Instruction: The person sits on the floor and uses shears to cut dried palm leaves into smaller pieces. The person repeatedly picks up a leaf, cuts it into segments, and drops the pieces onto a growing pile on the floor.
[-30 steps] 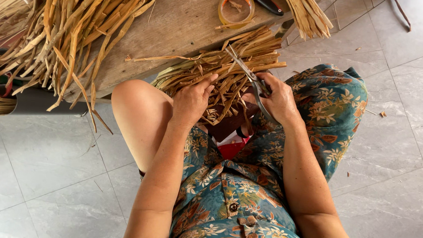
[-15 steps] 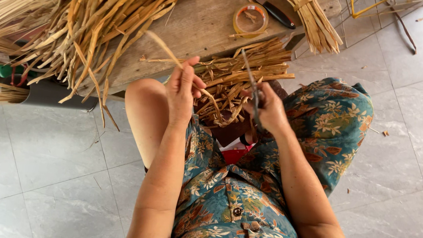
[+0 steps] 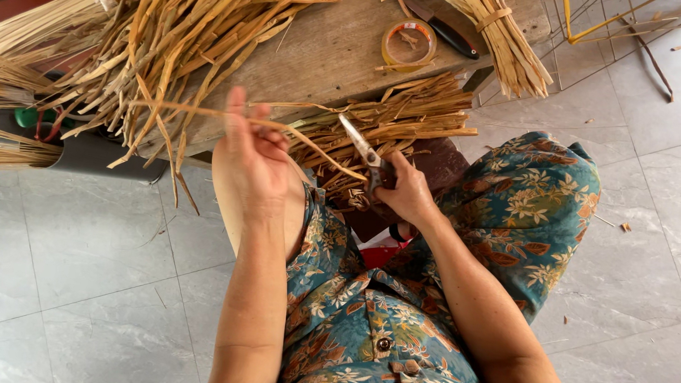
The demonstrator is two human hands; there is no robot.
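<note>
Now, left hand (image 3: 255, 160): we see its grip closed, pinching one long dried strip (image 3: 281, 130) that arcs from the fingers toward the scissors.
Right hand (image 3: 406, 191): grip closed around the scissors (image 3: 362, 150), blades pointing up and left and meeting the strip's far end.
Bundle on lap (image 3: 390, 124): loose dried strips lie across our knees, just below the worktop's near edge.
Worktop (image 3: 332, 51): weathered wood; a big heap of strips (image 3: 178, 35) crowds its left end, spilling over the edge.
Tape roll (image 3: 409, 43): near the right end, beside a dark-handled knife (image 3: 450, 35).
Tied bundle (image 3: 504, 37): at the right corner.
Floor (image 3: 80, 263): grey tiles.
</note>
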